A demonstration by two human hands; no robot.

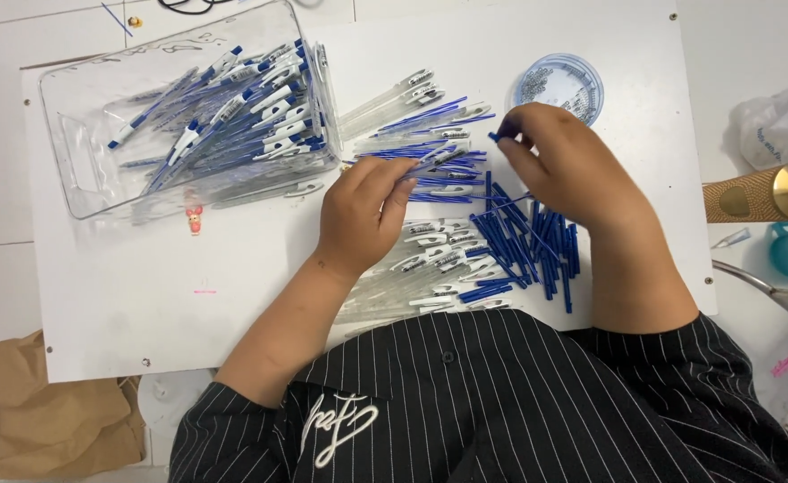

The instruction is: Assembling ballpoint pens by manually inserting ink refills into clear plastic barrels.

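Both forearms reached forward from striped dark sleeves, bare from the elbows down. The left hand (360, 210) lay knuckles up, fingers curled loosely and pointing toward the right hand (559, 161). The right hand sat slightly farther forward, wrist bent inward, its thumb and forefinger pinched together at the tips.

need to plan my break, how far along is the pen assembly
Done: the clear bin holds a pile of finished pens. In hand: the left hand rests on clear barrels while the right hand pinches a small blue part by the small round dish. Left: many loose blue refills and barrels on the white board.
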